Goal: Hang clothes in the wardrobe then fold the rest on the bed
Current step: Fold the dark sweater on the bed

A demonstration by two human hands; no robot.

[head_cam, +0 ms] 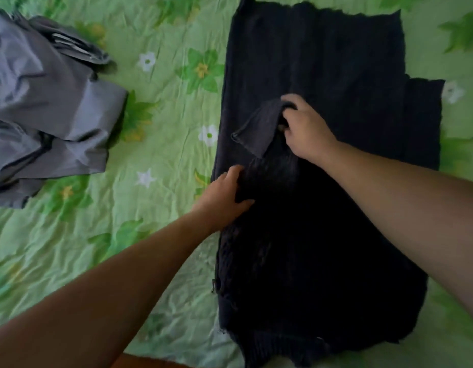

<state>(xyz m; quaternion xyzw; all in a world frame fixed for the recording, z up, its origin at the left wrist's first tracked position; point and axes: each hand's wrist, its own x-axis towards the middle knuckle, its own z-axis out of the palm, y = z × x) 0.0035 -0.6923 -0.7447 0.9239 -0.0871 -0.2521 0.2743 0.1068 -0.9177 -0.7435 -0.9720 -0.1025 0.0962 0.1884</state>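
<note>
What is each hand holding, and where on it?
The right hand pinches the dark garment by a lifted flap; the left hand grips its left edge.

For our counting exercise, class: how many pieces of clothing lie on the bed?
2. A grey garment lies crumpled at the left of the bed; a dark garment lies spread at the right, gripped by the left hand and right hand. Its dark layers could hide another piece.
</note>
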